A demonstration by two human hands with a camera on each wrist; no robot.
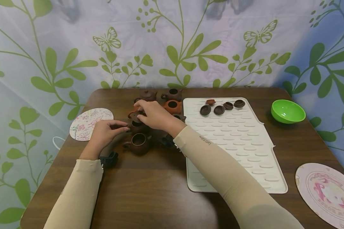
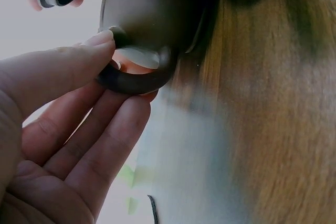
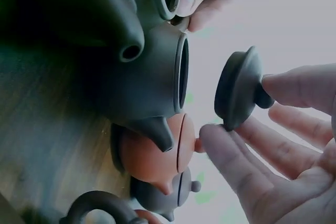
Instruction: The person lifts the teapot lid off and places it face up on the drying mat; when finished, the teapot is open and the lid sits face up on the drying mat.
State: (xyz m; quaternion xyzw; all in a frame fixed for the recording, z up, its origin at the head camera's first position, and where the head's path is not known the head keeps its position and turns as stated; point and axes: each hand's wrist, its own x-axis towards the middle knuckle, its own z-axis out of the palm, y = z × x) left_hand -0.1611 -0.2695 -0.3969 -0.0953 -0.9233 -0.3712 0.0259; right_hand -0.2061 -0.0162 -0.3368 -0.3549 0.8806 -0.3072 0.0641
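In the head view my left hand (image 1: pixel 101 136) reaches in from the left to a small dark brown teapot (image 1: pixel 138 128). Its thumb and fingers pinch the teapot's looped handle (image 2: pixel 139 82), seen in the left wrist view. Above that teapot's uncovered mouth, my right hand (image 1: pixel 159 117) holds a dark lid (image 3: pixel 239 87) by its round knob, the lid apart from the rim. Another uncovered brown teapot (image 1: pixel 139 144) stands just nearer to me. Beyond the lid are a lidded orange teapot (image 3: pixel 155 148) and a lidded dark teapot (image 1: pixel 147 95).
Right of my hands, an uncovered orange teapot (image 1: pixel 173 106) and dark teapots stand in a row. Several loose lids (image 1: pixel 219 110) lie on a white ridged mat (image 1: pixel 232 152). A green bowl (image 1: pixel 288 112) sits far right; round printed placemats (image 1: pixel 83 124) lie at both sides.
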